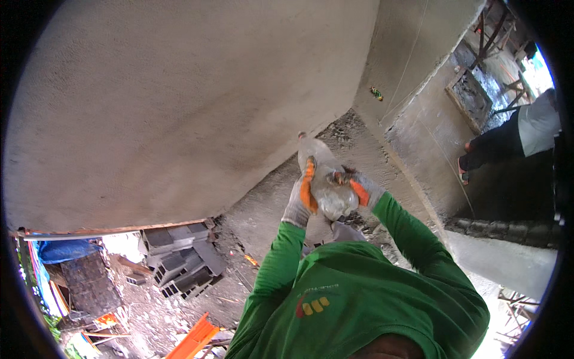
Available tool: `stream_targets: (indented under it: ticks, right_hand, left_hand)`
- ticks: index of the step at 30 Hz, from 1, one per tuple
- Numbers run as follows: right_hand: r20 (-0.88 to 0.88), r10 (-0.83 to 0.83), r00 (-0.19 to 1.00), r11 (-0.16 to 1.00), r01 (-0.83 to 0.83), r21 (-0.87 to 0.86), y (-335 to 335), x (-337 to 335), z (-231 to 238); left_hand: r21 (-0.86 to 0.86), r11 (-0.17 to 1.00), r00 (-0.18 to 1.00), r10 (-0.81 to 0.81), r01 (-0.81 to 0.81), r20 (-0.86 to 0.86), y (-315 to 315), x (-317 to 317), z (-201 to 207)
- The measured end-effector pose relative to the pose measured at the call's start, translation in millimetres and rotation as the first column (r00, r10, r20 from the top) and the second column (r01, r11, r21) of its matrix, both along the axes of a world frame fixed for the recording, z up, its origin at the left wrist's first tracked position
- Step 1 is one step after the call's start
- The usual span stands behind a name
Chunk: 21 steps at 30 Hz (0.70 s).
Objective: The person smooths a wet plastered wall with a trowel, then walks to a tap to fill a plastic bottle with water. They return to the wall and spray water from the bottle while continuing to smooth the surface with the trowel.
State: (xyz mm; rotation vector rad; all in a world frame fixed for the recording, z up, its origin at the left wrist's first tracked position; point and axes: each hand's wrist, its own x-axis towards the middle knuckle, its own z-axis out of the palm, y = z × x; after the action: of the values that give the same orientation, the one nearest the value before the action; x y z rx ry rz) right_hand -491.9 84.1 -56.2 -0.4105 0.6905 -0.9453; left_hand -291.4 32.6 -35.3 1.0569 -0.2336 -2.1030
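Observation:
A clear plastic bottle [323,176] is held up in front of me with both gloved hands. My left hand [301,197], in a grey glove with orange fingers, wraps the bottle's left side. On its right side my right hand [359,186], gloved the same way, grips it. The bottle's neck points away toward the plastered wall [179,102]. My green sleeves rise from the lower edge.
Grey concrete blocks [179,260] are stacked at lower left beside rubble and orange boards [194,338]. A person [520,134] sits at the right near a mortar tray [469,96]. A concrete ledge [418,155] runs diagonally on the right.

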Motion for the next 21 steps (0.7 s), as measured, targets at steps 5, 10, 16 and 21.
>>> stream_targets:
  ticks: [5, 10, 16, 21]
  right_hand:
    - [-0.194, 0.039, 0.98, 0.997, -0.051, -0.059, -40, -59, 9]
    - [-0.25, 0.124, 0.96, 0.992, -0.114, 0.055, -38, -41, -27]
    - [-0.302, 0.328, 0.895, 0.945, -0.305, 0.12, -20, 42, -65]
    - [-0.781, 0.188, 0.596, 0.744, -0.605, -0.283, -8, 72, -124]
  left_hand:
    - [-0.011, 0.994, 0.979, 0.105, -0.108, -0.176, -28, -59, -5]
    - [0.162, 0.973, 0.971, 0.189, -0.165, -0.146, -11, -47, -37]
    - [0.224, 0.934, 0.948, 0.304, -0.277, -0.092, 29, 38, -98]
    - [0.354, 0.9, 0.959, 0.283, -0.254, -0.031, 50, 85, -151]
